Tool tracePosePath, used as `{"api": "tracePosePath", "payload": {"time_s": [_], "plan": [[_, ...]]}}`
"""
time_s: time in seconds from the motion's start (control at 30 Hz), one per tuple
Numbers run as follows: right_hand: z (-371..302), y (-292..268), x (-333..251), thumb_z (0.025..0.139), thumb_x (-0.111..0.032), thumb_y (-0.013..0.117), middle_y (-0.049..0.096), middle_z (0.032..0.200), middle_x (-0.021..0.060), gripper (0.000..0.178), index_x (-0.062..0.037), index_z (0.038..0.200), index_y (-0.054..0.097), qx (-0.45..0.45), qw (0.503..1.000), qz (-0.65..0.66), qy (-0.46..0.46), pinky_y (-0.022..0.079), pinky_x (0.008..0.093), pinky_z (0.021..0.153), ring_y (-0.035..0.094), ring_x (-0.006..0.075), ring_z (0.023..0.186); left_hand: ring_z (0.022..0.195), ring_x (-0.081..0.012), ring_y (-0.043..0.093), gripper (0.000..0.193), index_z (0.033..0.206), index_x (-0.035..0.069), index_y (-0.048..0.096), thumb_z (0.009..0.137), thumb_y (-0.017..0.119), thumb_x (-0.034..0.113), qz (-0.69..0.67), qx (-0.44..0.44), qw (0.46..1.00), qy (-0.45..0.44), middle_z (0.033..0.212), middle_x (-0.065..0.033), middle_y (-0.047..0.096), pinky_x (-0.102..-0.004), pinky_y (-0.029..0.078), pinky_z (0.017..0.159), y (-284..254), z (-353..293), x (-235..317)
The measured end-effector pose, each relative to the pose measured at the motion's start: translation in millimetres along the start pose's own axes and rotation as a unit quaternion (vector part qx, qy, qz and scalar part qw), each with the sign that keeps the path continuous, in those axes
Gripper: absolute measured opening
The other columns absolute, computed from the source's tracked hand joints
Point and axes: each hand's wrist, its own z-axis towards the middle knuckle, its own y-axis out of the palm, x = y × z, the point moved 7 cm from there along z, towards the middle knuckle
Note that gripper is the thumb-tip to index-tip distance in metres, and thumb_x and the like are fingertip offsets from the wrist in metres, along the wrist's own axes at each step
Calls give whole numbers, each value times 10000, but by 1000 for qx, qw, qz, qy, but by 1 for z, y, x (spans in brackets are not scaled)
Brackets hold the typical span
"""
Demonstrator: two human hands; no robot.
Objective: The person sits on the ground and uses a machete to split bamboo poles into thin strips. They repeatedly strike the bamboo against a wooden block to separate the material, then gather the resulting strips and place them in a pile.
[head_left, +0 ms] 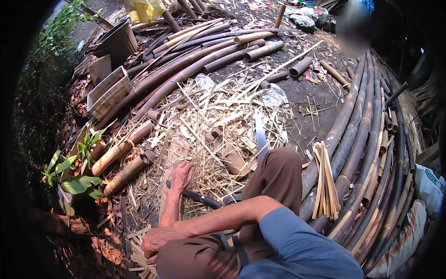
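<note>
My left hand (182,176) is bent at the knuckles over a flat wooden piece strewn with bamboo shavings (204,139). Its fingers look curled; anything inside them is too small to make out. Just below its wrist lies a dark, curved, rod-like piece (200,197). Across my body reaches my right arm, with my right hand (159,239) beside my left knee, overlapping my left forearm in view. Those fingers curl downward, partly hidden, above pale split bamboo strips (139,249). A broad metal blade (260,130) stands out beyond my right knee, its lower end hidden.
Long bamboo poles (353,139) curve along the right, with a bundle of split strips (326,181) on them. More poles (195,69) lie at the far left, near a pale crate (109,93). Cut bamboo lengths (130,172) and a green plant (76,183) are left; sacks (404,237) lie right.
</note>
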Motion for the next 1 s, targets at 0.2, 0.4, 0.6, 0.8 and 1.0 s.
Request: {"api": "tracePosePath", "payload": {"time_s": [0.2,0.4,0.6,0.8,1.0], "plan": [[-5,-40,-56,931,-330,594,458,665,138,398,-8,713,510,131,978,86,-141,368,421,586,485,316,608,782,-340,633,111,942,9,672,860,614,56,-4,44,999,-3,820,-170,621,-400,490,692,-14,-28,-24],[-30,-26,-32,924,-297,606,475,687,122,365,-3,728,513,207,966,-74,-133,394,398,651,521,289,707,809,-364,640,150,934,-9,667,877,580,99,-40,50,995,-70,865,-192,642,-406,497,720,-8,-34,-43],[-16,-49,-64,931,-271,601,517,698,141,346,3,738,517,163,967,38,-193,403,392,579,533,316,658,802,-373,644,174,931,-11,672,873,585,128,-26,63,991,-111,860,-209,653,-406,502,730,-10,-43,-57],[-21,-34,-46,959,-247,558,481,678,168,378,28,721,457,112,989,12,-98,391,407,550,536,345,648,816,-377,657,220,969,-2,689,870,578,161,-34,66,986,-152,867,-224,668,-411,511,744,-9,-45,-72],[-8,-49,-72,960,-261,542,458,675,174,378,33,739,457,23,993,69,-90,400,421,608,547,346,684,785,-370,653,241,939,-9,691,863,575,188,-25,113,973,-200,833,-229,658,-407,505,726,-34,-69,-103]]}}
